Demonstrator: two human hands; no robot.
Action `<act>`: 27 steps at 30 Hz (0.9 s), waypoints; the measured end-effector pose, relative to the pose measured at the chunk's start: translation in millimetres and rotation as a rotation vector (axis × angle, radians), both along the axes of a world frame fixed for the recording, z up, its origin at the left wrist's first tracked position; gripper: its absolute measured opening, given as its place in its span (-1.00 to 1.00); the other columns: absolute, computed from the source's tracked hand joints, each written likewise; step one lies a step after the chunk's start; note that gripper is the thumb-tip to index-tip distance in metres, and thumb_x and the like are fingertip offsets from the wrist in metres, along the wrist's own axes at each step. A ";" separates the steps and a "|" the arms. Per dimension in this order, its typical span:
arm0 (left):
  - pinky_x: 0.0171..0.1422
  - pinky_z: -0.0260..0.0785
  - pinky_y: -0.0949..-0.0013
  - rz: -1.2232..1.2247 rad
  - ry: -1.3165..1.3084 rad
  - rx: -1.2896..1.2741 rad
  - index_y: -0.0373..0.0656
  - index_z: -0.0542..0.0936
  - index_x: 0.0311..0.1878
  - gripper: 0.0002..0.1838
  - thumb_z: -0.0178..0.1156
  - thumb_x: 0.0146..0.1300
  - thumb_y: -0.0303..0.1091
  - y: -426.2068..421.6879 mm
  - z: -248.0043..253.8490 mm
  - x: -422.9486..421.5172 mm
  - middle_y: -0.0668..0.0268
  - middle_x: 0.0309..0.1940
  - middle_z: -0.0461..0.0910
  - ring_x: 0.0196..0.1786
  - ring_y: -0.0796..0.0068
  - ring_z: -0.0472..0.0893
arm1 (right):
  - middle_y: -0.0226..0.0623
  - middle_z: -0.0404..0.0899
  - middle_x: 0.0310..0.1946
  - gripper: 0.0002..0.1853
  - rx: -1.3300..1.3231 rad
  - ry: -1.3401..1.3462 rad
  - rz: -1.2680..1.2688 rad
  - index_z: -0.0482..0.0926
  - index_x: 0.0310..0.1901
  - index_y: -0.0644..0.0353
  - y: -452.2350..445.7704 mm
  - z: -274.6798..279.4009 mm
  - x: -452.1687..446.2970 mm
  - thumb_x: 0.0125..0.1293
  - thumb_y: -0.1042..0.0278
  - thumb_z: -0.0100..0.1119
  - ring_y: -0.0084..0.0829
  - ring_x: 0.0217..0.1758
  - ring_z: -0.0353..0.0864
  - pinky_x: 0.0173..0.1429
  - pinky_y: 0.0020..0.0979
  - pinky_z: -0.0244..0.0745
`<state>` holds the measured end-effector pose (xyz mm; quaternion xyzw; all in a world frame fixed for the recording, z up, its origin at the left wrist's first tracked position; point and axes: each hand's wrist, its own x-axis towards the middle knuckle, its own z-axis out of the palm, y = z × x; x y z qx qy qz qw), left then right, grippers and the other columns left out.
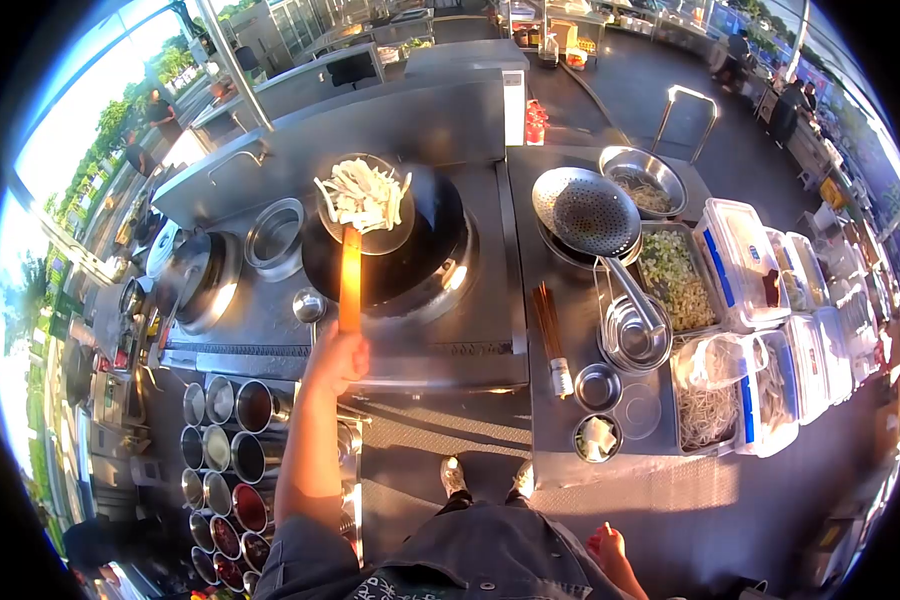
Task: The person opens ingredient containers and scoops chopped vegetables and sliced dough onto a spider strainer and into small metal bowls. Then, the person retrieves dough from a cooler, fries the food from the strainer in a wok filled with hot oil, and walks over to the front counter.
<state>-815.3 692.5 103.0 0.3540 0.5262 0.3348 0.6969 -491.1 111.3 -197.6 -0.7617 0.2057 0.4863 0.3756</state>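
Observation:
My left hand (338, 362) is closed around the wooden handle of a round strainer (351, 285), stretched out over the stove. A heap of pale strips of food (363, 195) lies in the strainer; their exact kind I cannot make out. Under it sits a large black wok (435, 215) on the burner, its left part covered by the strainer. A steel ladle (309, 306) rests just left of the handle. Low at the right, beside my body, my right hand (610, 547) is closed on something red, mostly hidden by the fingers.
On the right counter are a perforated colander (585, 210), a tray of chopped vegetables (675, 275), a bundle of skewers (547, 325), small bowls (598, 386) and lidded plastic boxes (740, 260). Several seasoning pots (253, 405) stand lower left. Another wok (198, 270) sits farther left.

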 end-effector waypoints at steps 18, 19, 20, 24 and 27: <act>-0.41 0.46 0.11 -0.147 1.001 0.464 -0.26 0.28 0.18 -0.63 -0.08 0.31 -0.46 83.6 -52.7 -117.9 -0.12 -0.40 0.60 -0.42 0.05 0.67 | -0.19 0.59 -0.39 -0.67 0.080 -0.086 0.054 0.46 -0.10 0.11 57.7 23.2 -90.7 0.48 -0.02 -0.03 -0.31 -0.45 0.64 -0.43 -0.32 0.56; -0.41 0.46 0.11 -0.146 1.002 0.469 -0.26 0.28 0.18 -0.63 -0.08 0.31 -0.46 82.0 -52.1 -121.5 -0.12 -0.40 0.60 -0.42 0.05 0.67 | -0.19 0.58 -0.39 -0.66 0.079 -0.075 0.045 0.46 -0.10 0.11 57.6 21.2 -93.7 0.48 -0.02 -0.03 -0.31 -0.46 0.64 -0.43 -0.33 0.55; -0.43 0.45 0.11 -0.150 1.007 0.552 -0.26 0.29 0.18 -0.63 -0.07 0.31 -0.45 79.2 -51.1 -124.3 -0.08 -0.42 0.59 -0.44 0.08 0.66 | -0.19 0.58 -0.40 -0.66 0.079 -0.066 0.037 0.46 -0.09 0.11 58.3 19.6 -95.6 0.48 -0.02 -0.03 -0.31 -0.46 0.64 -0.44 -0.33 0.55; -0.45 0.45 0.14 -0.153 0.983 0.607 -0.25 0.30 0.12 -0.68 -0.06 0.32 -0.45 68.9 -39.1 -125.9 -0.02 -0.44 0.58 -0.47 0.16 0.64 | -0.17 0.59 -0.37 -0.64 0.058 -0.089 0.076 0.47 -0.12 0.12 60.4 19.6 -99.3 0.47 -0.05 -0.03 -0.27 -0.41 0.64 -0.35 -0.26 0.59; -0.50 0.42 0.20 -0.139 0.894 0.471 -0.22 0.30 0.10 -0.71 -0.05 0.31 -0.46 80.4 -52.0 -132.3 0.10 -0.49 0.55 -0.53 0.27 0.60 | -0.15 0.58 -0.38 -0.64 0.071 -0.071 0.074 0.46 -0.11 0.13 62.6 21.7 -96.1 0.47 -0.04 -0.03 -0.27 -0.43 0.64 -0.37 -0.28 0.60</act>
